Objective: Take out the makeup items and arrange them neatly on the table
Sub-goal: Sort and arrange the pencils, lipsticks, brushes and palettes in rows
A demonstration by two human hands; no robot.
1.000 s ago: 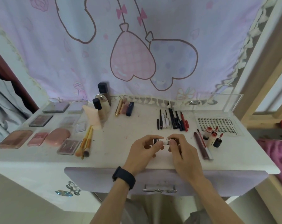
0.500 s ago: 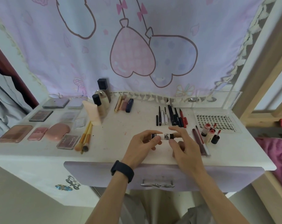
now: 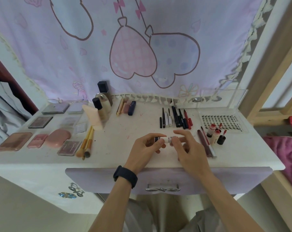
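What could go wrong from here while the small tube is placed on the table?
The small tube, pinched between the left hand and right hand, looks round; laid near the front edge of the table it might roll off. The right hand could also topple the upright red-capped bottles beside it.

A pale lilac curtain (image 3: 141, 39) printed with heart-shaped balloons hangs behind. Below the front edge sits a lilac drawer (image 3: 217, 180) with a silver bow-shaped handle (image 3: 162, 188). Butterfly ornaments (image 3: 71, 192) decorate the white panel to its left. A wooden frame (image 3: 267, 81) and a pink blanket (image 3: 284, 153) stand at right, and grey cloth (image 3: 1, 111) hangs at left.
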